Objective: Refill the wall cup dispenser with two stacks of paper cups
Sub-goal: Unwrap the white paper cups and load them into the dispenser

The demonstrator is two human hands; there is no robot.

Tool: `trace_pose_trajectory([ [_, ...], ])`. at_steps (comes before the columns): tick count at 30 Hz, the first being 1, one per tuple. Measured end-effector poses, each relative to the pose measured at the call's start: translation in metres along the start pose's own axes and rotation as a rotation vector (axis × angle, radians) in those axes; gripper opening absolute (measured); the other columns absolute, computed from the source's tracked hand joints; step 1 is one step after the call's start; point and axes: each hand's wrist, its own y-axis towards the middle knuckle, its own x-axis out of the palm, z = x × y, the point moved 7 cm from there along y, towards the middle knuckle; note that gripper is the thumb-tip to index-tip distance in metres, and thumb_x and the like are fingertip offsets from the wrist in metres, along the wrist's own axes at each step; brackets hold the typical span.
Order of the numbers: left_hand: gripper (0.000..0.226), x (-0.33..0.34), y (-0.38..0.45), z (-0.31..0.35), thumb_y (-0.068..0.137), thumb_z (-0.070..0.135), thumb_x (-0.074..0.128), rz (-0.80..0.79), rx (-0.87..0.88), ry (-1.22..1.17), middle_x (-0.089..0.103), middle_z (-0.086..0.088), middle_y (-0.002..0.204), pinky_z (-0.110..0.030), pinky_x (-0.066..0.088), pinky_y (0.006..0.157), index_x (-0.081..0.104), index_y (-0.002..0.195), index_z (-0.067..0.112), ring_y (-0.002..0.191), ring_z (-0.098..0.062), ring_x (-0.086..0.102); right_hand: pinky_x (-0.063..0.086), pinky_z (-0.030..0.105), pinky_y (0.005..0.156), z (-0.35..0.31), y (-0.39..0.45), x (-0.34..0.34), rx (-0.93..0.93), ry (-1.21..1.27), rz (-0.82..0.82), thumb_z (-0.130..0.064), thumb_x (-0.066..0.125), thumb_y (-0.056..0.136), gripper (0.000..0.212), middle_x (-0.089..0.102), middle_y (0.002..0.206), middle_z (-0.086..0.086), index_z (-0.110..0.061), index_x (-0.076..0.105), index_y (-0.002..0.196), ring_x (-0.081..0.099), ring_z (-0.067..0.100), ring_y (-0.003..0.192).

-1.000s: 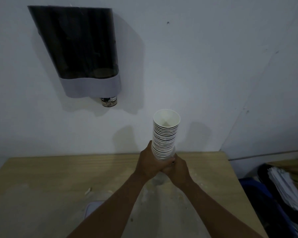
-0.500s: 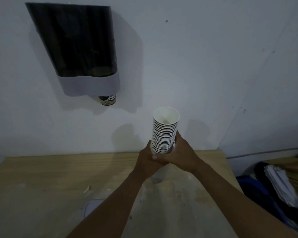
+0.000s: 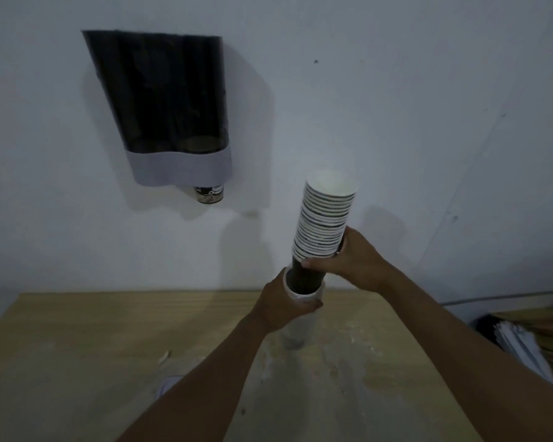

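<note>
The stack of paper cups (image 3: 324,220) has come up out of its plastic sleeve (image 3: 300,303) since a moment ago: the right hand (image 3: 351,261), which was down at the base with the left, now pinches the stack low on its rims and has drawn it clear enough that a dark stretch of cup wall shows between the rims and the sleeve's mouth. The left hand (image 3: 281,303) is still wrapped round the sleeve, holding it down. The stack tilts slightly toward 1 o'clock. I judge this the unwrapping step, so nothing has gone into the dispenser (image 3: 163,106) yet; it hangs on the wall at 10 o'clock from the hands, well apart from them, with one printed cup (image 3: 208,194) poking out below its right tube.

The tubes look nearly empty through the dark cover, though the dim light makes that uncertain. The bench (image 3: 77,339) carries a small scrap at 8 o'clock. At 4 o'clock, off the bench, sits a pile of papers (image 3: 521,342). The sleeve still grips the lower cups, the one obstacle.
</note>
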Motion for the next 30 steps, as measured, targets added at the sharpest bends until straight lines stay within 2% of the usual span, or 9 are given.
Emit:
trace_pose_trajectory([
  [3,0.085,0.001,0.001,0.007,0.054,0.045,0.095,-0.061,0.006,-0.038,0.063,0.022,0.117,-0.019,0.053,0.087,0.048,0.125,0.043,0.108,0.004,0.06,0.056,0.029,0.09,-0.014,0.001,-0.015,-0.024,0.061,0.015,-0.027,0.088,0.072,0.062,0.07,0.117,-0.008,-0.022,0.058,0.127,0.066,0.007,0.109],
  [5,0.103,-0.001,-0.002,0.008,0.048,0.05,0.096,-0.043,-0.005,-0.055,0.056,0.018,0.127,-0.028,0.054,0.093,0.039,0.134,0.038,0.114,-0.001,0.057,0.057,0.024,0.087,-0.018,0.0,-0.021,-0.038,0.113,0.047,-0.021,0.085,0.076,0.062,0.068,0.118,-0.007,-0.021,0.054,0.129,0.066,0.007,0.109],
  [9,0.133,-0.007,-0.013,0.005,0.043,0.058,0.094,-0.006,-0.047,-0.064,0.041,0.01,0.147,-0.038,0.049,0.105,0.018,0.15,0.034,0.128,-0.011,0.048,0.056,0.031,0.091,-0.016,-0.001,-0.027,-0.023,0.202,0.119,-0.022,0.085,0.076,0.071,0.063,0.124,-0.003,-0.023,0.045,0.134,0.063,0.01,0.113],
  [14,0.145,-0.014,-0.031,0.015,0.046,0.062,0.092,0.017,-0.017,-0.009,0.018,0.013,0.16,-0.043,0.04,0.113,-0.003,0.153,0.036,0.139,-0.009,0.032,0.057,0.045,0.091,-0.012,-0.007,-0.026,0.038,0.369,0.163,-0.03,0.083,0.075,0.073,0.059,0.127,-0.003,-0.029,0.038,0.133,0.062,0.016,0.116],
  [18,0.13,-0.032,-0.063,0.015,0.062,0.078,0.072,0.239,0.068,0.077,-0.001,0.018,0.161,-0.046,0.027,0.119,-0.009,0.153,0.031,0.15,-0.013,0.011,0.056,0.047,0.093,-0.017,-0.01,-0.028,0.049,0.463,0.162,-0.042,0.08,0.071,0.071,0.062,0.127,-0.006,-0.035,0.041,0.13,0.063,0.017,0.116],
  [22,0.1,-0.068,-0.082,0.058,0.074,0.079,0.055,0.423,0.206,-0.042,0.021,0.017,0.154,-0.038,0.035,0.114,0.013,0.151,0.03,0.138,-0.007,0.034,0.053,0.048,0.098,-0.041,-0.007,-0.024,-0.003,0.467,0.126,-0.047,0.081,0.075,0.076,0.061,0.13,-0.004,-0.034,0.039,0.137,0.063,0.016,0.117],
  [26,0.104,-0.091,-0.071,0.128,0.066,0.075,0.069,0.201,0.219,-0.11,0.037,0.019,0.148,-0.032,0.058,0.09,0.011,0.147,0.044,0.113,-0.005,0.062,0.053,0.036,0.098,-0.089,-0.003,0.002,-0.109,0.465,0.077,-0.041,0.069,0.085,0.063,0.061,0.129,-0.005,-0.031,0.038,0.139,0.063,0.009,0.115],
  [28,0.098,-0.107,-0.068,0.149,0.072,0.061,0.076,0.194,0.246,-0.137,0.054,0.013,0.137,-0.031,0.06,0.084,0.015,0.146,0.042,0.104,-0.007,0.068,0.055,0.022,0.089,-0.117,0.0,0.017,-0.157,0.466,0.055,-0.04,0.065,0.086,0.06,0.062,0.128,-0.004,-0.028,0.039,0.138,0.065,0.003,0.109],
  [30,0.078,-0.125,-0.067,0.158,0.078,0.047,0.078,0.24,0.274,-0.159,0.066,0.013,0.119,-0.032,0.059,0.086,0.033,0.141,0.036,0.101,-0.006,0.069,0.055,0.016,0.081,-0.148,0.006,0.02,-0.203,0.48,0.082,-0.044,0.065,0.082,0.068,0.061,0.128,-0.005,-0.028,0.034,0.141,0.066,0.0,0.105],
])
